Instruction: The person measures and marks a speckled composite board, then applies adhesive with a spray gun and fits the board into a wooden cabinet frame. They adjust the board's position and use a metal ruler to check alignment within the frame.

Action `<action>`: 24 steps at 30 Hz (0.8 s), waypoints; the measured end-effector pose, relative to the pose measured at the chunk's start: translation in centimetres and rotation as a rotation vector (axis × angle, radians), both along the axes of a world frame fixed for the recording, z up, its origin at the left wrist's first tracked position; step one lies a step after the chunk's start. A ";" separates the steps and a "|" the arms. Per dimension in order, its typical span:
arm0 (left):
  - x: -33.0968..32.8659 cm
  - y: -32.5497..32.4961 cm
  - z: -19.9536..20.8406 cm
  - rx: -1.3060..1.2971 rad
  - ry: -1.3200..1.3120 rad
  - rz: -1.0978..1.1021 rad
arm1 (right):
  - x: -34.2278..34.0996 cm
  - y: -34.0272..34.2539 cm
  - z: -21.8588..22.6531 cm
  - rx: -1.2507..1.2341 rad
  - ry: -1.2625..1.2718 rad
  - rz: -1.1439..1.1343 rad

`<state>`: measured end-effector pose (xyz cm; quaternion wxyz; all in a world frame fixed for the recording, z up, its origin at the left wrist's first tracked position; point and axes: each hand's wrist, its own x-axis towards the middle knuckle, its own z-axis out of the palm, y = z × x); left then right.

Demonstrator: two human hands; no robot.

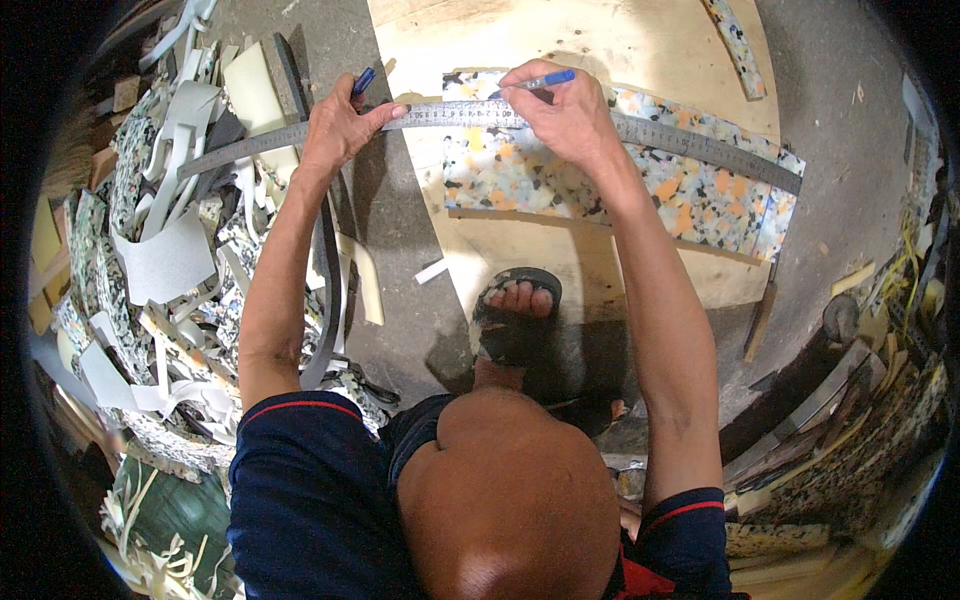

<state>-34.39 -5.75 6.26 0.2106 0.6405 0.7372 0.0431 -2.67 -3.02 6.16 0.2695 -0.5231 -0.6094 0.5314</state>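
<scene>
Speckled foam slab [690,195] lay lengthwise across a pale plywood sheet [530,245] on the floor, ahead of me; slab mottled white, orange, black and grey, a thin blue line [766,212] drawn across it near the right end. Long steel ruler [440,115] ran over the slab, its right end by the slab's right edge, its left end out over a heap of foam scraps [165,260], white, cream and speckled. My right hand [568,118] rested over the ruler at the slab's left part, fingers clamped on a blue-ended pen [545,81], the pen lying slantwise, point to the left near the ruler's upper edge; whether it touched the foam I could not tell. My left hand [335,130] sat beyond the slab's left end, thumb stretched along the ruler and apart from the other fingers, which were curled round a small dark-blue object [363,80], their tips hidden. My sandalled foot [520,300] was just below the slab, between my forearms; a small white offcut [432,271] lay to its left. Speckled strip [738,50] near the top right corner of the plywood
</scene>
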 end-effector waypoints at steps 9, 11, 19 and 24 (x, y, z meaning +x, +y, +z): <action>-0.4 0.1 -0.4 -0.029 0.016 -0.005 | -0.4 -0.1 -0.4 0.043 0.037 -0.050; -0.4 0.1 -0.4 -0.021 0.008 -0.011 | -0.2 0.0 -0.3 0.035 -0.007 -0.010; -0.1 0.1 0.1 -0.049 -0.003 0.025 | 0.2 -0.4 1.1 -0.117 0.228 -0.189; -0.2 -1.1 1.8 0.025 0.006 0.044 | 5.5 -2.4 2.9 -0.012 0.207 -0.365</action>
